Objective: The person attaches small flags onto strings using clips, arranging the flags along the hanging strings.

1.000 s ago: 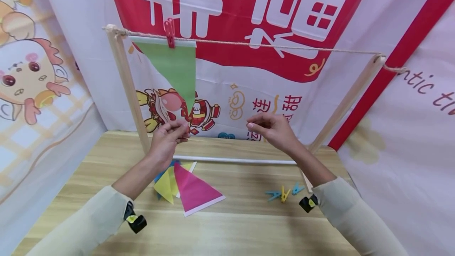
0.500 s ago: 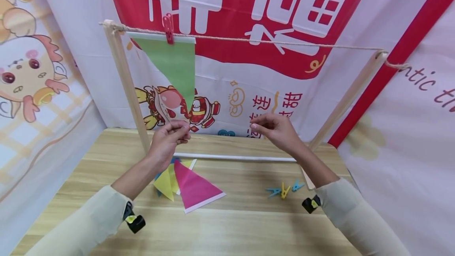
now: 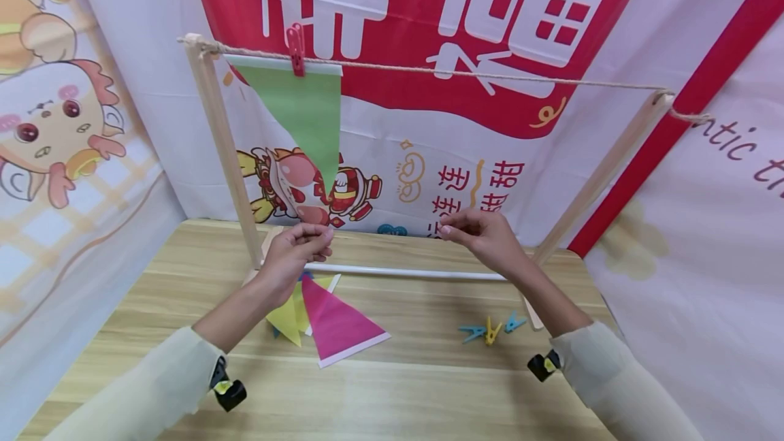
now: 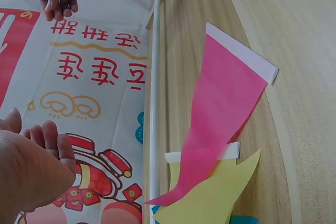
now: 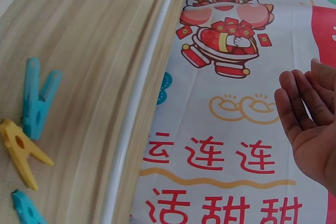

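Both hands hover above the table with nothing visible in their loosely bent fingers. In the head view, my left hand is just below the tip of a green triangular pennant. A red clothespin clips that pennant to a twine line. My right hand is in front of the right post, apart from everything. Below the left hand lie a pink pennant and yellow pennants, overlapping, with a bit of blue under them. Blue clothespins and a yellow clothespin lie below the right hand.
Two wooden posts, left and right, hold the twine. A white rod runs low between them. The wooden table lies in front; printed cloth hangs behind and at both sides.
Both hands have sunk slightly over the last half second, the right also shifting a little rightward. The pennants and clothespins stay in place; the head view has shifted slightly.
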Action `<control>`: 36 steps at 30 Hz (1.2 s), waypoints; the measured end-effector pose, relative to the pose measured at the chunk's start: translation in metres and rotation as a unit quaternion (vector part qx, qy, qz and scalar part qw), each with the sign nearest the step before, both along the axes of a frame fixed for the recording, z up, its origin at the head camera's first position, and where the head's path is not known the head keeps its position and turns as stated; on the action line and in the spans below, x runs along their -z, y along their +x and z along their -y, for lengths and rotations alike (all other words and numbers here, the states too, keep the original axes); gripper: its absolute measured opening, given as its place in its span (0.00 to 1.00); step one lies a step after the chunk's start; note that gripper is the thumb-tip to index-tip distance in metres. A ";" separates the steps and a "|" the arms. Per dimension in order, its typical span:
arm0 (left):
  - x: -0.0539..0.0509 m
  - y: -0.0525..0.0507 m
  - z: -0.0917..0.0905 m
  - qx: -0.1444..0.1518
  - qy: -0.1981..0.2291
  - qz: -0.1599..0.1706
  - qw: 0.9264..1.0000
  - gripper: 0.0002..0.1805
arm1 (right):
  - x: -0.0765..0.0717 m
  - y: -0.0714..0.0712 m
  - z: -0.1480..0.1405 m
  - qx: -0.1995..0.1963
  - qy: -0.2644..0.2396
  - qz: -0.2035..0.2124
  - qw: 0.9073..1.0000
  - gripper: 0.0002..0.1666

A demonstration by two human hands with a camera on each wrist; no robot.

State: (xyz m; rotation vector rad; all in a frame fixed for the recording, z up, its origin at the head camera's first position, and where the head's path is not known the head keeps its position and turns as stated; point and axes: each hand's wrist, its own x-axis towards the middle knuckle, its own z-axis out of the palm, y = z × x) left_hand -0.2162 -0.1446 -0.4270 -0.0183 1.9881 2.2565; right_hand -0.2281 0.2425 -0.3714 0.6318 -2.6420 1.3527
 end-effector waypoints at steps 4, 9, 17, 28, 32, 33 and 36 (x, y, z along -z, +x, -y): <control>0.004 -0.001 0.001 0.000 -0.012 0.006 1.000 0.13 | 0.005 0.002 -0.003 0.004 0.003 0.006 1.000 0.10; 0.010 0.000 0.000 0.006 -0.026 0.017 1.000 0.16 | 0.009 0.003 -0.006 0.002 0.008 0.011 1.000 0.09; 0.020 0.005 -0.003 0.023 -0.043 0.039 0.998 0.22 | 0.016 0.008 -0.013 0.001 0.007 0.029 1.000 0.10; 0.033 0.012 -0.002 0.050 -0.072 0.059 0.994 0.18 | 0.031 0.013 -0.018 0.006 0.014 0.052 0.999 0.12; 0.036 0.015 -0.003 0.058 -0.093 0.067 0.992 0.18 | 0.038 0.015 -0.020 0.010 0.025 0.061 0.998 0.12; 0.037 0.016 -0.003 0.060 -0.100 0.068 0.991 0.18 | 0.040 0.016 -0.020 0.011 0.028 0.061 0.998 0.12; 0.039 0.018 -0.005 0.061 -0.112 0.072 0.989 0.18 | 0.044 0.018 -0.023 0.009 0.031 0.064 0.997 0.11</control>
